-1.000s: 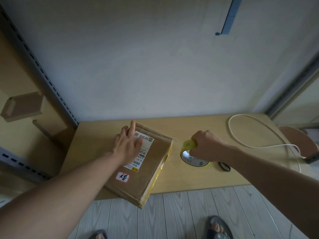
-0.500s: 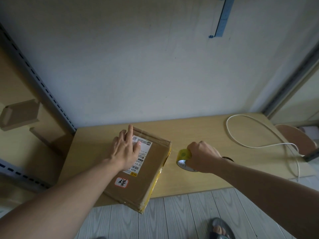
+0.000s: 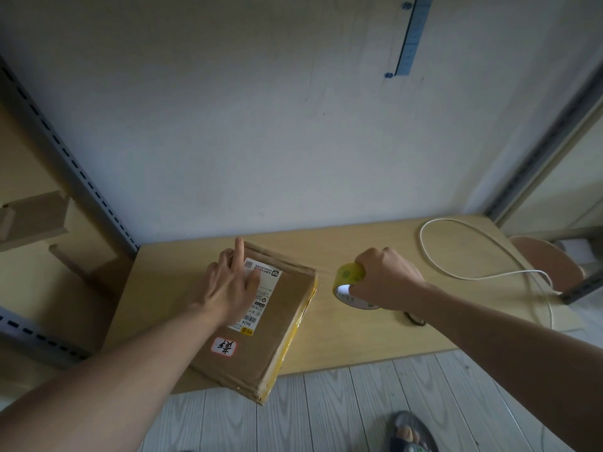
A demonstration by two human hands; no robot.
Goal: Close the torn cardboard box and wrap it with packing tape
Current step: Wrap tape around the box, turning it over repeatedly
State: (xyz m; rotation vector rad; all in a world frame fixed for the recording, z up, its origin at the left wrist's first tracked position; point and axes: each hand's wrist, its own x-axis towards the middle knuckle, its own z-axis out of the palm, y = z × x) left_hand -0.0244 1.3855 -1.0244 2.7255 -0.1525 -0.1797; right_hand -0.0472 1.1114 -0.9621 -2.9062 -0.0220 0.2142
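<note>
The box (image 3: 280, 324) lay closed and flat on the table (image 3: 375, 340), turned at an angle, with its near corner hanging just past the table's front edge. I had my left hand (image 3: 228, 285) flat on the lid, fingers straight and a little spread, the palm partly covering the white label (image 3: 266, 278). As I judged it, that hand was there to hold the flaps down and to keep the box from sliding when the tape was pulled.

My right hand (image 3: 388, 278) was just beside the box's right side, fingers curled tight round the yellow tape roll (image 3: 350, 275), which was tilted up on its edge and touching or nearly touching the table. A faint clear strip (image 3: 326, 274) seemed to run from the roll to the box's far right corner, though it was too thin to be sure where it stuck. I held the roll low and close so the strip would stay taut and go on straight.

The wrapping looked barely begun: I could make out no fresh band across the lid. A white cable (image 3: 456, 256) looped on the table well to the right.
</note>
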